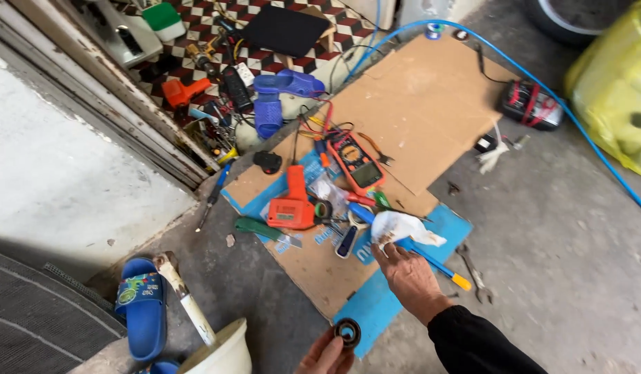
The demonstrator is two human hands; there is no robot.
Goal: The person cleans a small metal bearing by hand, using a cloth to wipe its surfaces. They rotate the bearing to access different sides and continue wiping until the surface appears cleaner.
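My right hand (pixel 408 274) reaches over the blue and brown cardboard (pixel 313 266), its fingertips touching a crumpled white cloth (pixel 398 226) stained with grime. A blue-handled screwdriver with a yellow end (pixel 438 266) lies under the cloth and hand. My left hand (pixel 327 357) at the bottom edge grips a small round black bearing or seal ring (pixel 347 332) between its fingertips. An orange glue gun or soldering gun (pixel 291 203) and an orange multimeter (pixel 356 162) lie on the cardboard just beyond.
A large brown cardboard sheet (pixel 424 104), blue hose (pixel 542 86), spanner (pixel 473 273), blue sandals (pixel 142 305) and blue slippers (pixel 272 100), a white bowl with a stick (pixel 220 353), a yellow bag (pixel 615 86) and scattered tools by the doorway (pixel 210 76).
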